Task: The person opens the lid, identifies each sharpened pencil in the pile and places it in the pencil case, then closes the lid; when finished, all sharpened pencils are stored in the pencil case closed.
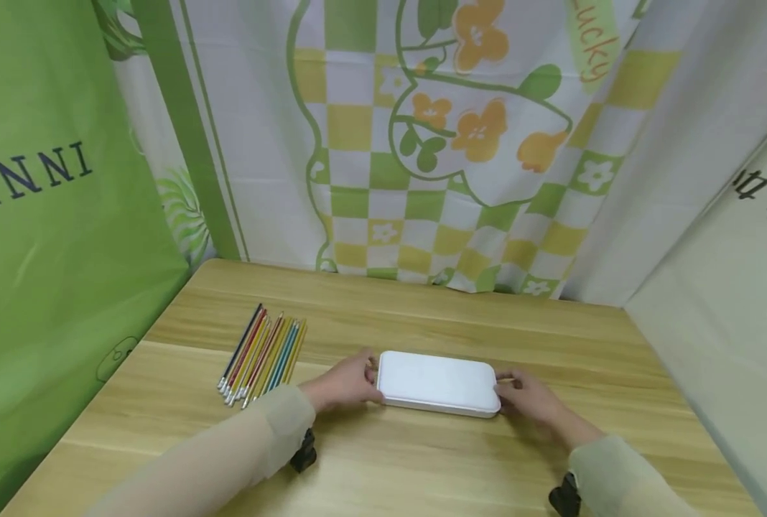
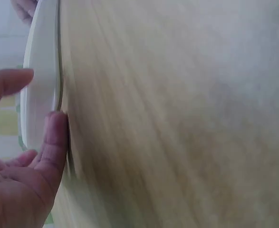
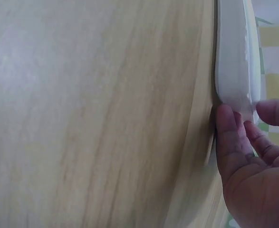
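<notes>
A white, flat, long case [image 1: 438, 383] with rounded corners, like a pencil case, lies on the wooden table [image 1: 422, 467]. At its left end my left hand [image 1: 347, 380] holds it, fingers round the end and thumb toward the near side. My right hand [image 1: 531, 398] holds the opposite end the same way. In the left wrist view, the fingers [image 2: 56, 137] are low against the case's side wall, close over the tabletop. The right wrist view has fingertips [image 3: 226, 118] at the case's corner, with the thumb by its upper edge. The case's contents are hidden.
Several pencils [image 1: 263, 357], dark blue, red, yellow and teal, lie side by side left of the case, just beyond my left forearm. A patterned curtain [image 1: 448, 179] hangs behind the table, a green cloth [image 1: 67, 251] at the left, a pale panel [image 1: 713, 287] at the right.
</notes>
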Demonstrator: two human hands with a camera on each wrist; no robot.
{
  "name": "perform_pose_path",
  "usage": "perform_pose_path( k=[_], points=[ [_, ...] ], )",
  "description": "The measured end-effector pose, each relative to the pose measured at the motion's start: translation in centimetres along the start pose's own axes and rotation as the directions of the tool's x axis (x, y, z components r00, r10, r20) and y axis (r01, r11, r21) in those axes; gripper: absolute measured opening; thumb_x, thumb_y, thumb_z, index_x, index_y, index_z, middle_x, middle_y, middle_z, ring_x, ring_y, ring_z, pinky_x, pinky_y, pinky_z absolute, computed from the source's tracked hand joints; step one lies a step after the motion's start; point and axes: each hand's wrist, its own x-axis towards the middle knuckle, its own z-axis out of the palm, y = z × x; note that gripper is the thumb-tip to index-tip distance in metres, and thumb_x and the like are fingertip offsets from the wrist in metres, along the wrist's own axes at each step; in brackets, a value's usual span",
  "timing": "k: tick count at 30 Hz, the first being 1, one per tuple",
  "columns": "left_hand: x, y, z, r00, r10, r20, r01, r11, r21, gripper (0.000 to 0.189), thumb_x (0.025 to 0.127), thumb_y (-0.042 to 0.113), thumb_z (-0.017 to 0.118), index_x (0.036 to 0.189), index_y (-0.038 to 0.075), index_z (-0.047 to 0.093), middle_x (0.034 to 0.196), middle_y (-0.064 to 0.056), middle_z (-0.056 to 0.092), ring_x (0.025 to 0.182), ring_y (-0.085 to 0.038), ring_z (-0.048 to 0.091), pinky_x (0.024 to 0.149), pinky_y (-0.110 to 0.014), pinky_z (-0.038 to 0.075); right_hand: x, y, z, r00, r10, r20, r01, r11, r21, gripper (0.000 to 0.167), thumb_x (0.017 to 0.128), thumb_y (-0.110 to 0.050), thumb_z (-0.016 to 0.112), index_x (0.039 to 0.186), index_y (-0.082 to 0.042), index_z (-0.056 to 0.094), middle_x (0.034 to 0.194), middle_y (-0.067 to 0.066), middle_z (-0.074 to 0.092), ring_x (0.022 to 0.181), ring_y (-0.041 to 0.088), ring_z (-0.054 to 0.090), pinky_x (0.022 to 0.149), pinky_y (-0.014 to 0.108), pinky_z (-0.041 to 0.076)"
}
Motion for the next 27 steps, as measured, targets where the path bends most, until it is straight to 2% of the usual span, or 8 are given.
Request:
perform_pose_path(
  k=[3, 6, 10, 14, 18, 21, 24, 27],
  points=[
    [0.6, -0.3, 0.0, 0.999, 0.038, 0.007, -0.039, 0.995, 0.093, 0.088, 0.072, 0.01, 0.091, 0.145, -0.006, 0.044, 0.108, -0.012, 0.061, 0.095, -0.026, 0.06, 0.085, -0.042, 0.054, -0.2, -0.1, -0.1, 1.0, 0.01, 0.014, -0.011, 0.999, 0.032, 0.048, 0.104, -0.002, 0.054, 0.143, 0.02, 0.036, 0.112, 0.028, 0.062, 0.096, 0.024, 0.066, 0.08, 0.036, 0.06],
    [1.3, -0.6, 0.2, 0.995, 0.097, 0.016, -0.098, 0.979, 0.179, 0.094, 0.068, 0.01, 0.092, 0.146, -0.007, 0.044, 0.125, -0.017, 0.062, 0.113, -0.031, 0.06, 0.101, -0.047, 0.049, -0.3, -0.2, -0.1, 0.999, 0.03, 0.04, -0.032, 0.998, 0.058, 0.055, 0.104, -0.003, 0.053, 0.151, 0.015, 0.03, 0.116, 0.029, 0.06, 0.096, 0.023, 0.066, 0.081, 0.036, 0.06],
    [2.1, -0.7, 0.1, 0.993, 0.115, 0.028, -0.117, 0.985, 0.127, 0.091, 0.068, 0.006, 0.091, 0.146, -0.006, 0.044, 0.138, -0.022, 0.057, 0.128, -0.036, 0.055, 0.112, -0.049, 0.042, -0.3, -0.4, -0.1, 0.998, 0.056, 0.03, -0.057, 0.996, 0.063, 0.054, 0.104, -0.003, 0.051, 0.153, 0.012, 0.031, 0.117, 0.029, 0.058, 0.094, 0.021, 0.065, 0.079, 0.035, 0.06],
    [2.3, -0.4, -0.1, 0.997, 0.076, 0.026, -0.077, 0.996, 0.037, 0.098, 0.072, 0.009, 0.093, 0.152, -0.003, 0.038, 0.141, -0.024, 0.055, 0.127, -0.037, 0.055, 0.11, -0.05, 0.044, -0.3, -0.6, -0.2, 0.998, 0.063, 0.015, -0.063, 0.997, 0.035, 0.054, 0.104, -0.002, 0.05, 0.152, 0.012, 0.032, 0.115, 0.027, 0.059, 0.091, 0.021, 0.064, 0.077, 0.035, 0.059],
    [1.9, -0.6, -0.2, 0.998, 0.059, -0.002, -0.059, 0.997, -0.054, 0.101, 0.074, 0.006, 0.091, 0.155, -0.001, 0.031, 0.14, -0.022, 0.053, 0.105, -0.028, 0.064, 0.09, -0.04, 0.056, -0.2, -0.9, 0.0, 0.998, 0.063, 0.028, -0.063, 0.998, 0.007, 0.057, 0.102, -0.001, 0.051, 0.153, 0.014, 0.03, 0.11, 0.023, 0.061, 0.087, 0.021, 0.064, 0.076, 0.035, 0.058],
    [1.8, -0.8, -0.2, 0.998, 0.065, -0.008, -0.066, 0.994, -0.087, 0.102, 0.075, 0.002, 0.089, 0.157, 0.0, 0.029, 0.126, -0.017, 0.06, 0.092, -0.021, 0.065, 0.078, -0.033, 0.056, 0.0, -1.3, 0.1, 0.997, 0.061, 0.038, -0.06, 0.998, -0.006, 0.059, 0.101, 0.0, 0.052, 0.154, 0.015, 0.028, 0.109, 0.023, 0.061, 0.085, 0.022, 0.064, 0.076, 0.036, 0.058],
    [1.9, -0.9, -0.1, 0.998, 0.07, -0.007, -0.07, 0.994, -0.086, 0.104, 0.076, 0.004, 0.09, 0.159, 0.0, 0.027, 0.121, -0.017, 0.062, 0.095, -0.022, 0.065, 0.084, -0.036, 0.056, 0.2, -1.5, 0.2, 0.997, 0.069, 0.046, -0.068, 0.998, -0.016, 0.061, 0.101, 0.001, 0.051, 0.154, 0.015, 0.026, 0.111, 0.025, 0.06, 0.087, 0.021, 0.064, 0.077, 0.037, 0.059],
    [1.9, -0.8, -0.1, 0.997, 0.077, -0.008, -0.077, 0.992, -0.103, 0.107, 0.077, 0.004, 0.089, 0.161, 0.001, 0.024, 0.141, -0.025, 0.053, 0.107, -0.028, 0.063, 0.097, -0.042, 0.052, 0.3, -1.7, 0.1, 0.996, 0.071, 0.061, -0.069, 0.997, -0.034, 0.061, 0.1, 0.001, 0.052, 0.154, 0.015, 0.026, 0.111, 0.024, 0.059, 0.087, 0.022, 0.064, 0.078, 0.038, 0.059]
  ],
)
